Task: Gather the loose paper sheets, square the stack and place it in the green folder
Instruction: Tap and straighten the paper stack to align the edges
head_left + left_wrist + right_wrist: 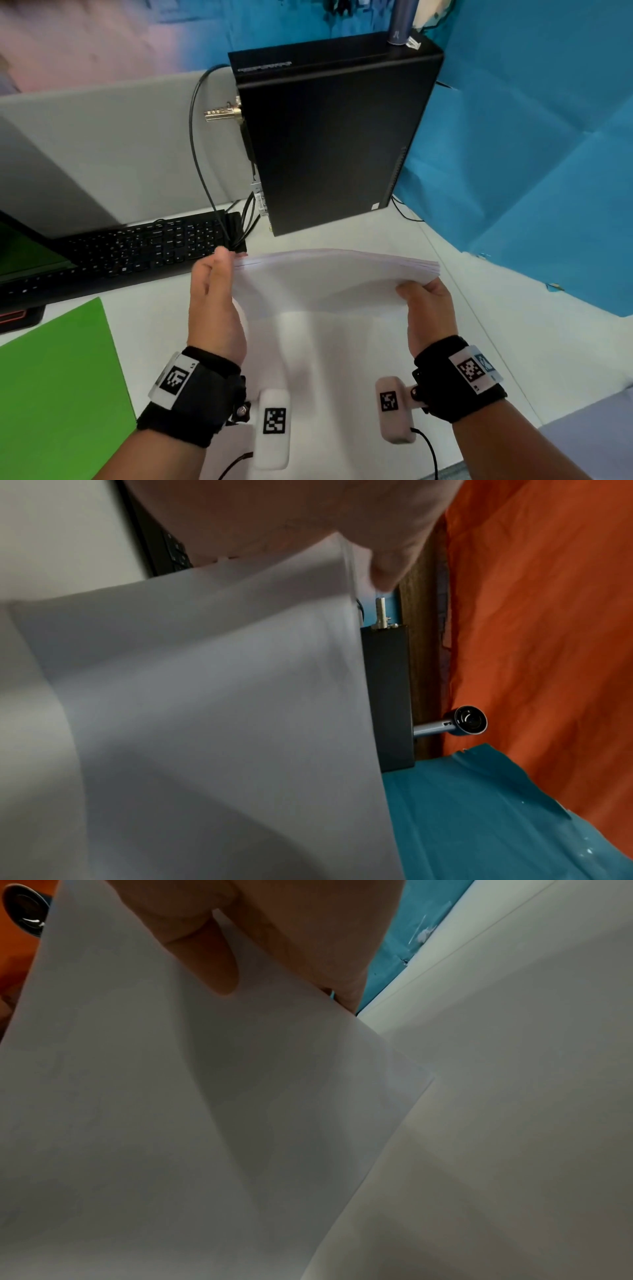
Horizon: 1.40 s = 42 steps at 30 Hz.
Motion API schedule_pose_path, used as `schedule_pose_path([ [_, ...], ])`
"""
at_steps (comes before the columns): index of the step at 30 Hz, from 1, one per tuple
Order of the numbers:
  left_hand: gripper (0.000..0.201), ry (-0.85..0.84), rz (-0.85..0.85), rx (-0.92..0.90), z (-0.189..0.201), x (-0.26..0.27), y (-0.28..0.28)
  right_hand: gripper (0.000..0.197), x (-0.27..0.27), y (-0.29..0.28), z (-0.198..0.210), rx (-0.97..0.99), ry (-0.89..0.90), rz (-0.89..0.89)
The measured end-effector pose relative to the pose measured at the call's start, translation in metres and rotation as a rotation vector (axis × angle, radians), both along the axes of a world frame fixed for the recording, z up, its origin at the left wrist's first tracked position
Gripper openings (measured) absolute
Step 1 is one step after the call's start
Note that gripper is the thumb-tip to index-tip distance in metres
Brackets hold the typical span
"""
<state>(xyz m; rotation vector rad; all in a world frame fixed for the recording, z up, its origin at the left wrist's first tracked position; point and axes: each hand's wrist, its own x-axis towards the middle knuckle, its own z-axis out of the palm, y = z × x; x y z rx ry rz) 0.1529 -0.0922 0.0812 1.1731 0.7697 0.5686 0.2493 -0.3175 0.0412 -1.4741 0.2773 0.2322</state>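
A stack of white paper sheets [325, 284] hangs lifted above the white desk [325, 346], its top edge bowed upward. My left hand [212, 294] holds the stack's left edge, thumb up at the top corner, fingers hidden behind the sheets. My right hand [424, 301] pinches the right lower corner, thumb on the near face. The left wrist view shows the paper [205, 696] running under my left hand [387, 569]. The right wrist view shows a finger [219, 961] of my right hand pressed on the sheet [171, 1096]. The green folder [58, 377] lies shut at the desk's lower left.
A black computer tower [332, 137] stands just behind the paper, with cables and a lock [222, 113] on its left side. A black keyboard [144, 246] and a dark laptop [20, 260] sit at the left. A blue sheet [531, 154] walls the right side.
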Motion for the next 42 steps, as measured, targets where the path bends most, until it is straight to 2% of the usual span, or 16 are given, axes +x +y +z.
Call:
schedule_pose_path([
  [2,0.018,0.011,0.043,-0.002,0.002,0.004,-0.002,0.035,0.001,0.0,-0.001,0.004,-0.001,-0.007],
  [4,0.011,0.042,0.065,-0.001,0.002,0.006,-0.003,0.035,0.001,0.0,-0.002,0.009,-0.002,-0.011],
  [11,0.018,0.04,0.113,-0.032,0.0,0.007,-0.001,0.036,0.003,-0.001,-0.004,0.02,0.011,-0.006],
  [14,0.015,0.045,0.098,-0.012,0.0,0.007,0.001,0.037,0.003,-0.001,-0.004,0.018,0.012,0.0],
  [17,0.014,-0.017,-0.018,-0.025,-0.001,0.004,0.007,0.037,0.003,-0.001,-0.004,0.022,0.008,-0.002],
  [19,0.033,-0.066,-0.106,-0.053,-0.002,-0.003,0.012,0.037,0.004,-0.001,-0.003,0.026,0.004,0.001],
  [21,0.049,0.021,-0.158,0.038,-0.006,-0.008,0.015,0.038,0.005,-0.001,-0.002,0.023,0.006,0.01],
  [22,0.049,0.095,-0.178,0.114,-0.006,-0.008,0.013,0.038,0.005,-0.002,-0.003,0.015,0.011,0.016],
  [24,0.037,0.2,-0.202,0.21,-0.008,-0.008,0.009,0.036,0.007,-0.002,-0.004,-0.022,0.021,0.04],
  [27,0.024,0.243,-0.188,0.29,-0.014,-0.005,0.007,0.034,0.009,-0.004,-0.003,-0.047,0.015,0.059],
  [31,0.013,0.279,-0.142,0.204,-0.023,-0.003,0.011,0.037,0.009,-0.005,-0.007,-0.037,0.024,0.062],
  [36,0.024,0.28,-0.152,0.206,-0.013,-0.003,0.008,0.038,0.007,-0.005,-0.005,-0.031,0.022,0.065],
  [39,0.025,0.273,-0.128,0.141,-0.013,-0.003,0.005,0.037,0.007,-0.004,-0.008,-0.046,0.037,0.079],
  [42,0.037,0.229,-0.102,0.095,-0.009,-0.003,0.005,0.035,0.007,-0.003,-0.011,-0.056,0.066,0.08],
])
